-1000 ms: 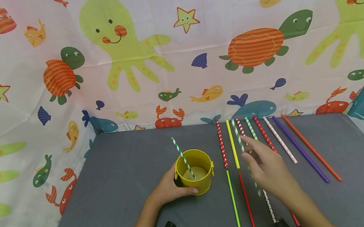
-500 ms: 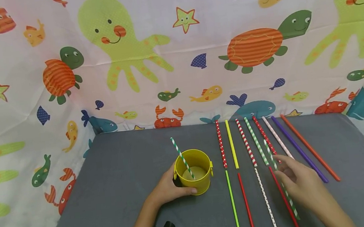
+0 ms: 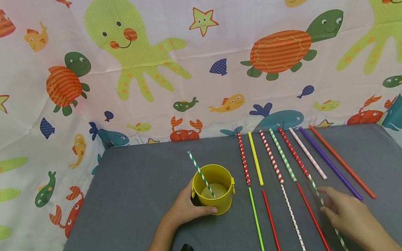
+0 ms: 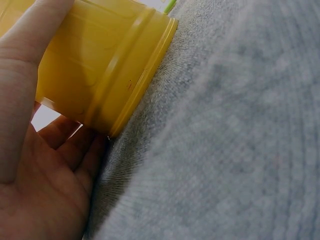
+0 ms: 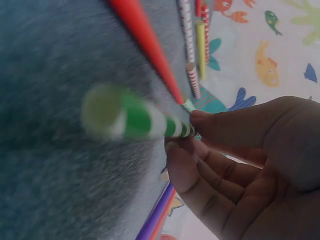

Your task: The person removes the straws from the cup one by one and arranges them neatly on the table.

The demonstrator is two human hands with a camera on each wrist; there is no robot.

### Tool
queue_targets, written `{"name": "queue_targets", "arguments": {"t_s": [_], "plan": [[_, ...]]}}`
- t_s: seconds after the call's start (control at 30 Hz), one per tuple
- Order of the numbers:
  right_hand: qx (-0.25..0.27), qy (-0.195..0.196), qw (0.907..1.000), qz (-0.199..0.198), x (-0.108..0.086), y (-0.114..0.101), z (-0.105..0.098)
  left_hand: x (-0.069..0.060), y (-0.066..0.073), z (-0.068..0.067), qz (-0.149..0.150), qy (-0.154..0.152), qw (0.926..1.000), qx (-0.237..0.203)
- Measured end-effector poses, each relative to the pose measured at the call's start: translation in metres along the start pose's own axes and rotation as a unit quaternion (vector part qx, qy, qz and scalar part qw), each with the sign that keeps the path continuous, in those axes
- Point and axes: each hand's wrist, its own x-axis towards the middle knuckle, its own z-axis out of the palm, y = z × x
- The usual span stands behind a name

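My left hand (image 3: pixel 186 208) grips a small yellow bucket (image 3: pixel 225 201) around its side, thumb near the base. A green-and-white striped paper straw (image 3: pixel 196 166) leans inside it, rising above the rim. In the left wrist view the bucket (image 4: pixel 115 60) stands on the grey cloth between thumb and fingers. My right hand (image 3: pixel 346 212) pinches another green-and-white striped straw (image 3: pixel 314 186) between thumb and fingertips. Its far end lies close to the lower end of a red dotted straw (image 3: pixel 294 154). The right wrist view has the held straw's near end (image 5: pixel 135 117) blurred, pointing at the camera.
Several straws lie in two rows right of the bucket, among them a yellow straw (image 3: pixel 255 158), a lime straw (image 3: pixel 257 226), a plain red straw (image 3: pixel 313 218), a purple straw (image 3: pixel 332 164) and an orange straw (image 3: pixel 343 163). A sea-animal fabric (image 3: pixel 196 80) rises behind the grey tabletop (image 3: pixel 136 182).
The right hand has carried the striped straw from the upper row rightward and toward the front, to the lower row below the red dotted straw. The left hand and bucket have stayed in place.
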Motion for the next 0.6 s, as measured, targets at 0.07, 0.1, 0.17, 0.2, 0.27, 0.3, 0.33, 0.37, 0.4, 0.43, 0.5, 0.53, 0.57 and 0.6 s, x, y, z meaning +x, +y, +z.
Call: {"name": "queue_targets", "arguments": {"t_s": [0.07, 0.1, 0.17, 0.2, 0.27, 0.3, 0.33, 0.37, 0.4, 0.43, 0.5, 0.53, 0.57, 0.6], "plan": [[-0.007, -0.028, 0.9994, 0.017, -0.0002, 0.0023, 0.0001, 0.0002, -0.0002, -0.0002, 0.001, 0.000, 1.0000, 0.001], [-0.010, -0.043, 0.9987, 0.026, -0.0001, 0.0032, 0.0002, 0.0003, -0.0001, -0.0002, 0.000, 0.001, 1.0000, 0.002], [-0.013, -0.068, 0.9967, 0.044, 0.0002, 0.0046, 0.0006, 0.0005, -0.0003, -0.0001, -0.004, 0.000, 1.0000, 0.003], [-0.014, -0.080, 0.9953, 0.054, 0.0006, 0.0052, 0.0009, 0.0005, -0.0006, 0.0000, -0.006, 0.000, 1.0000, 0.004], [-0.013, -0.105, 0.9914, 0.077, 0.0015, 0.0058, 0.0016, 0.0005, -0.0006, -0.0001, -0.012, -0.002, 0.9999, 0.002], [-0.013, -0.116, 0.9892, 0.088, 0.0018, 0.0062, 0.0021, 0.0005, -0.0005, 0.0000, -0.013, -0.003, 0.9999, 0.000], [-0.012, -0.128, 0.9868, 0.099, 0.0023, 0.0066, 0.0023, 0.0006, -0.0004, -0.0001, -0.013, -0.003, 0.9999, -0.001], [-0.011, -0.136, 0.9847, 0.109, 0.0027, 0.0070, 0.0028, 0.0006, -0.0005, -0.0001, -0.012, -0.003, 0.9999, -0.002], [-0.011, -0.141, 0.9834, 0.114, 0.0026, 0.0072, 0.0030, 0.0006, -0.0004, -0.0001, -0.012, -0.003, 0.9999, -0.002], [-0.011, -0.141, 0.9832, 0.115, 0.0023, 0.0077, 0.0033, 0.0007, -0.0002, -0.0003, -0.011, -0.005, 0.9999, -0.002], [-0.009, -0.137, 0.9843, 0.110, 0.0012, 0.0088, 0.0037, 0.0010, -0.0002, -0.0004, -0.010, -0.006, 0.9999, -0.003], [-0.009, -0.134, 0.9852, 0.106, 0.0005, 0.0093, 0.0039, 0.0011, -0.0002, -0.0003, -0.010, -0.005, 0.9999, -0.002], [-0.009, -0.132, 0.9859, 0.104, -0.0003, 0.0097, 0.0042, 0.0009, -0.0004, -0.0004, -0.009, -0.005, 0.9999, -0.002], [-0.008, -0.133, 0.9855, 0.105, -0.0002, 0.0101, 0.0044, 0.0009, -0.0004, -0.0004, -0.011, -0.005, 0.9999, -0.002]]}}
